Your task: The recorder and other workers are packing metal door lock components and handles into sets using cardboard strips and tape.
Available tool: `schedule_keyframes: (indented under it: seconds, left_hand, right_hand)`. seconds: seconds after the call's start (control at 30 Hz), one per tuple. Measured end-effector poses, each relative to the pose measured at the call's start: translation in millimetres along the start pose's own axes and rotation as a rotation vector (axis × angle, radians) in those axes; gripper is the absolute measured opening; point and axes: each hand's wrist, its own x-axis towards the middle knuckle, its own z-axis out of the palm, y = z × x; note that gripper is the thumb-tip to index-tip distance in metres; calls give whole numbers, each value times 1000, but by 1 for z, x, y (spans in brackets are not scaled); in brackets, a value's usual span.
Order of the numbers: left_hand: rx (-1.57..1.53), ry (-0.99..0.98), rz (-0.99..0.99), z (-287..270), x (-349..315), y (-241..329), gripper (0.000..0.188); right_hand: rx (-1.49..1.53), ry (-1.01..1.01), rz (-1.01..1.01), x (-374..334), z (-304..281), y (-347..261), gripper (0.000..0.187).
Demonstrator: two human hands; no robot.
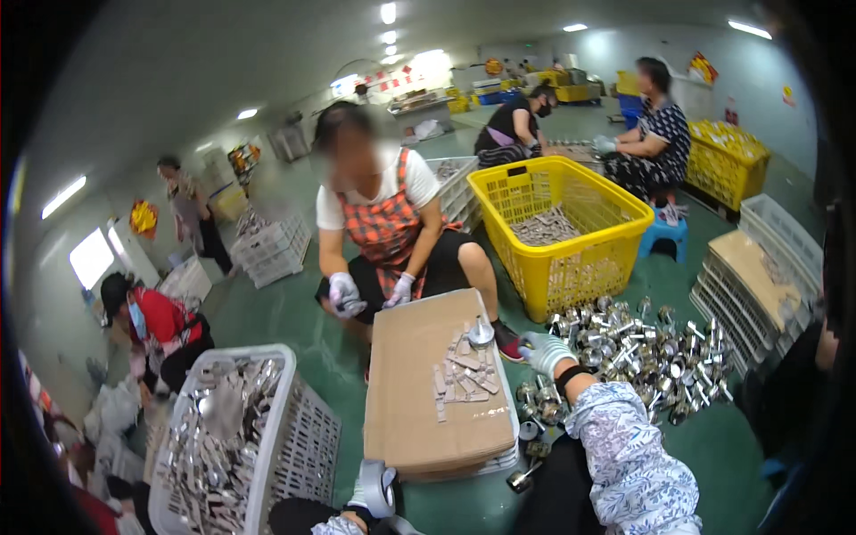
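Note:
My right hand (pixel 546 353), in a white glove with grey fingertips, reaches past the right edge of a cardboard-topped stack (pixel 401 383). Its fingers look stretched out, beside a heap of small metal cups with handles (pixel 642 357). My left hand (pixel 358 499) is low at the stack's near edge, closed around a round silver-grey metal piece (pixel 380 489); its fingers are partly hidden. On the cardboard lie several flat metal strips (pixel 464 374) and one shiny metal cup (pixel 480 333), a short way left of my right hand.
A white crate (pixel 290 401) full of metal parts stands at the left. Beyond the heap is a yellow basket (pixel 562 241) holding strips. Across the stack sits a gloved co-worker in a checked apron (pixel 388 232). Stacked crates (pixel 740 294) stand at the right; other people work farther back.

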Motion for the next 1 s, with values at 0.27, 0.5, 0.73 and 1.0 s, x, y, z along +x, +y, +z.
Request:
schedule_keyframes:
  seconds: [0.27, 0.5, 0.73, 1.0]
  left_hand:
    - [-1017, 336, -949, 59, -43, -21, 22]
    - [-964, 252, -819, 52, -45, -9, 33]
    - [-225, 97, -269, 21, -34, -9, 8]
    - [-4, -65, -51, -7, -15, 4, 8]
  right_hand:
    - [-247, -111, 101, 9, 18, 1, 40]
    - [-369, -239, 55, 11, 26, -17, 41]
    - [-116, 2, 46, 24, 33, -8, 37]
    - [176, 554, -272, 91, -110, -148, 53]
